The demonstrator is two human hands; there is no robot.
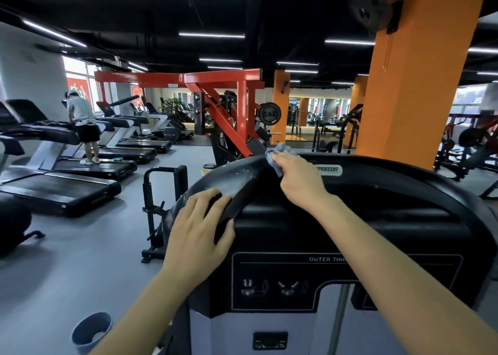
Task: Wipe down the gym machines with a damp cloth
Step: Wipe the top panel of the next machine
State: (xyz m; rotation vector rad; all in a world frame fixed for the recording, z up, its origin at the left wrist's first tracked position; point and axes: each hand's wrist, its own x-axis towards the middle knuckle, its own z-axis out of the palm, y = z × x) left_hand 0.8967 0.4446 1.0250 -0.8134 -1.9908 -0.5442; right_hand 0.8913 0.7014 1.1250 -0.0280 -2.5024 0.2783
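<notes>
A black outer-thigh machine (390, 220) with a curved top shroud fills the middle and right of the view. My right hand (299, 176) presses a crumpled blue-grey cloth (279, 152) onto the top rim of the shroud, near the brand label. A wet, streaked patch shows on the rim to the left of the cloth. My left hand (199, 233) lies flat on the shroud's left edge, fingers spread over the rim, holding nothing.
A blue-grey bucket (90, 331) stands on the floor at lower left. A black rack (161, 209) stands left of the machine. Treadmills (80, 187) line the left side; a person (82, 125) stands on one. A red frame machine (229, 106) and an orange pillar (420, 85) lie beyond.
</notes>
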